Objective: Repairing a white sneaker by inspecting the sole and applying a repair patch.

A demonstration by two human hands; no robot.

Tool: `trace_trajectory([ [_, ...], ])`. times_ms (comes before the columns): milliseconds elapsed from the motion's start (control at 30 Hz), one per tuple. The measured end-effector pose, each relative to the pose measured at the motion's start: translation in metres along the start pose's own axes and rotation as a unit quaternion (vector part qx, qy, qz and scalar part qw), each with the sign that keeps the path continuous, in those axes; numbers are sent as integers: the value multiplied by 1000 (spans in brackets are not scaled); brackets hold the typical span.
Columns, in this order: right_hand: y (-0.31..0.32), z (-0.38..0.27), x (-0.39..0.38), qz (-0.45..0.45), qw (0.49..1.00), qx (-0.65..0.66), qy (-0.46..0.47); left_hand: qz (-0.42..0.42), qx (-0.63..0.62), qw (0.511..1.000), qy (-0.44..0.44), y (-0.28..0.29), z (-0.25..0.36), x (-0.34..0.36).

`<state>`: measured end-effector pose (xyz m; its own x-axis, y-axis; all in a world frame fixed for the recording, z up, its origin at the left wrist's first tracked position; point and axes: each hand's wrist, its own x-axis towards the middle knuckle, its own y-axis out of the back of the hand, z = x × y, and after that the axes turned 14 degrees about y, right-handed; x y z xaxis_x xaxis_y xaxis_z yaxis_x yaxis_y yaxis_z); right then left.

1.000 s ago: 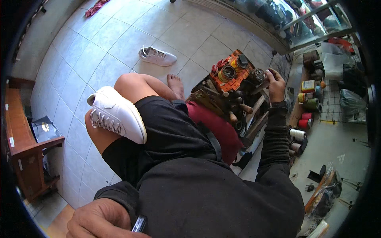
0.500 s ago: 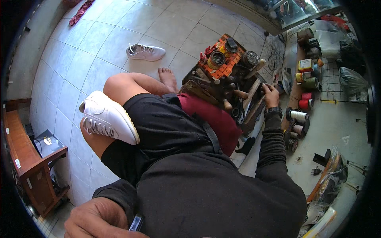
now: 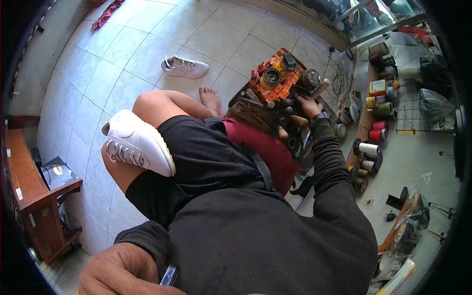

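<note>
My right hand (image 3: 308, 106) reaches into a tool box, among wooden-handled tools (image 3: 299, 120). Its fingertips are partly hidden there, so I cannot tell whether they grip anything. Close by are an open tin (image 3: 270, 78) on an orange surface and a round metal can (image 3: 311, 78). At the lower left edge my left hand (image 3: 120, 270) is closed, its fingers partly cut off by the frame. Beside them a small shiny metallic piece (image 3: 168, 275) shows; its kind is unclear. A white sneaker (image 3: 140, 143) with grey laces rests on my bent left leg.
A second light sneaker (image 3: 185, 67) lies on the tiled floor beyond my bare foot (image 3: 211, 102). Thread spools (image 3: 368, 147) line a wooden strip on the right. A brown wooden stand (image 3: 46, 206) is at far left, and a dark red cloth (image 3: 107, 14) lies far back.
My right hand has moved left and slightly away from me, from the tool box's right edge into the tools. My left hand and the sneaker on my leg look nearly unchanged.
</note>
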<state>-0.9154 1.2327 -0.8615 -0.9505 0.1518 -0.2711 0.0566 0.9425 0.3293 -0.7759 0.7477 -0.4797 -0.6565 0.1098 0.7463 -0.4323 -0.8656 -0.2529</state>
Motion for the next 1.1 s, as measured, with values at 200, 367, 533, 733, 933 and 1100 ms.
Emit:
trace_trajectory([
  [200,70,13,9,33,986,75,-144,19,30,999,-9,15,16,-14],
  [367,53,-98,-46,-197,972,85,-93,64,121,990,32,18,33,-23],
  [533,49,-155,-82,-220,975,28,12,77,93,992,24,16,27,-19],
  [733,4,-159,-53,-143,952,-189,194,11,84,996,4,20,28,-4],
  [933,-8,-159,-39,-148,874,-374,273,-28,83,996,-27,35,32,-22],
  [1100,-7,-152,-32,-152,875,-383,255,60,200,975,76,19,58,-25],
])
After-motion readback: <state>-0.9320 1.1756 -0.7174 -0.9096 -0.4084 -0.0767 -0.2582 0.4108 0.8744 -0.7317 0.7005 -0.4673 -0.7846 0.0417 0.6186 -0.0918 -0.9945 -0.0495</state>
